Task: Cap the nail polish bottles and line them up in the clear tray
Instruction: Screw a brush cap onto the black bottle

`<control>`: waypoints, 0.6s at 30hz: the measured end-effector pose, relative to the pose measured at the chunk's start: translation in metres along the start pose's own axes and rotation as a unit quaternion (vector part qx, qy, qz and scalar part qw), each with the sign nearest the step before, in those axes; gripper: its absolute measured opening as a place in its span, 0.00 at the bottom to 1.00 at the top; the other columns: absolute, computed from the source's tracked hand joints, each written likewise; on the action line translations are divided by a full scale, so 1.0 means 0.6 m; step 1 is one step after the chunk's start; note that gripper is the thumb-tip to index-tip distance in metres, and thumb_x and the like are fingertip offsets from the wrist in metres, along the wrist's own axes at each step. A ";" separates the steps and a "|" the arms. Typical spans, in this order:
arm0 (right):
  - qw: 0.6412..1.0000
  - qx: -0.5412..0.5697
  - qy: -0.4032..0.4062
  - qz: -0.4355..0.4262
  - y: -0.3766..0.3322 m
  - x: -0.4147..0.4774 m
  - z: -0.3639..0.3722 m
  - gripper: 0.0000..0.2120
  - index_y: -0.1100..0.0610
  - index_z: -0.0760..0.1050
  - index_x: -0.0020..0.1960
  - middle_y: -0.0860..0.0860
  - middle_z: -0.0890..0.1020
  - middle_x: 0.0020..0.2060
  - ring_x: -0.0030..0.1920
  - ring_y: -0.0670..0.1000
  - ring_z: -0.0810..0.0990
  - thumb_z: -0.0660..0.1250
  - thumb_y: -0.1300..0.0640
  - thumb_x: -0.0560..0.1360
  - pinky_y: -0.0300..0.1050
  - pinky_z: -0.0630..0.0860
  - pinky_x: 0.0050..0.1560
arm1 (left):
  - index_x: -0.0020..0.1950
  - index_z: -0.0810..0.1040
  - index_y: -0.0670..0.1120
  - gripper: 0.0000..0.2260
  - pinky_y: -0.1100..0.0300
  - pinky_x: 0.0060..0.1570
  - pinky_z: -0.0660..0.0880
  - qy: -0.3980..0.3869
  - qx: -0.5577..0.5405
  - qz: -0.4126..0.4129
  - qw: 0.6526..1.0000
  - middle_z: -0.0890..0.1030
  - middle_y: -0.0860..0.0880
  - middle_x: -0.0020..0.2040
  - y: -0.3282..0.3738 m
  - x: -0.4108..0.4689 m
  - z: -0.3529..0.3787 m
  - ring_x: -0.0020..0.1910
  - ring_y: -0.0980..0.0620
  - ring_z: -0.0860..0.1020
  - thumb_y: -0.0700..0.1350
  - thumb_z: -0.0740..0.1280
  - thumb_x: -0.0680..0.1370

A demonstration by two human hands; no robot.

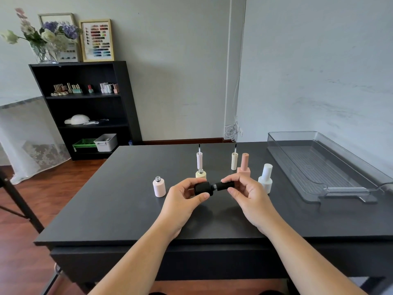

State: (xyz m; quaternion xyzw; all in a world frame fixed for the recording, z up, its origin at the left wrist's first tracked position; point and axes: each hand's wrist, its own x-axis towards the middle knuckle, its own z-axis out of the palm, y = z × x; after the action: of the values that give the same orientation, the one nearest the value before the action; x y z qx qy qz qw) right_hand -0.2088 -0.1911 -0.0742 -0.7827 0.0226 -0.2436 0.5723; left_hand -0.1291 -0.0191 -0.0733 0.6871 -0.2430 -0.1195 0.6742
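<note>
Holding black bottle (202, 188) and black cap (225, 185), unlabelled.

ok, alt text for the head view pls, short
Two bare hands hold a black bottle on its side above a dark table: left hand on the bottle, right hand on its black cap at the neck. Behind stand two open bottles, two loose brush caps and two capped bottles; the clear tray at right is empty.
</note>
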 end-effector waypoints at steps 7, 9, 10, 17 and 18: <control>0.999 -0.006 0.021 0.036 -0.003 0.006 0.006 0.05 0.48 0.80 0.44 0.47 0.81 0.28 0.28 0.42 0.76 0.65 0.54 0.77 0.34 0.73 0.34 | 0.52 0.83 0.55 0.16 0.58 0.59 0.75 0.001 -0.008 -0.005 1.000 0.86 0.51 0.49 0.002 -0.001 -0.001 0.53 0.52 0.82 0.35 0.73 0.72; 0.999 0.015 0.007 0.032 -0.004 0.005 0.003 0.05 0.48 0.80 0.48 0.47 0.81 0.32 0.32 0.42 0.77 0.67 0.56 0.76 0.33 0.73 0.36 | 0.53 0.83 0.53 0.15 0.57 0.60 0.75 0.000 -0.010 -0.005 1.000 0.86 0.51 0.50 0.002 -0.001 0.000 0.53 0.52 0.82 0.35 0.73 0.72; 0.999 0.028 -0.004 0.030 -0.008 0.003 0.001 0.07 0.48 0.80 0.50 0.48 0.80 0.34 0.35 0.43 0.78 0.67 0.58 0.76 0.33 0.73 0.37 | 0.53 0.82 0.53 0.15 0.57 0.60 0.75 0.002 -0.013 -0.007 1.000 0.86 0.51 0.50 0.002 -0.001 0.000 0.54 0.52 0.82 0.35 0.73 0.72; 0.999 -0.039 -0.001 0.033 -0.018 0.018 -0.013 0.04 0.52 0.80 0.42 0.47 0.82 0.29 0.30 0.41 0.78 0.69 0.53 0.74 0.30 0.73 0.34 | 0.53 0.82 0.52 0.15 0.57 0.60 0.75 0.004 -0.023 -0.011 1.000 0.86 0.50 0.50 0.002 0.000 -0.001 0.54 0.51 0.82 0.35 0.73 0.72; 0.998 -0.051 -0.003 0.035 -0.022 0.019 -0.014 0.06 0.52 0.80 0.40 0.47 0.82 0.29 0.29 0.42 0.78 0.69 0.51 0.74 0.30 0.73 0.34 | 0.53 0.82 0.52 0.15 0.58 0.59 0.75 0.004 -0.025 -0.011 1.000 0.86 0.50 0.49 0.002 0.000 -0.001 0.54 0.51 0.82 0.35 0.73 0.72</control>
State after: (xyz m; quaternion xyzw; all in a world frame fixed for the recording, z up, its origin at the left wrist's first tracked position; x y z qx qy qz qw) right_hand -0.2051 -0.1976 -0.0562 -0.8105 0.0606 -0.2197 0.5396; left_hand -0.1291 -0.0186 -0.0719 0.6728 -0.2298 -0.1302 0.6910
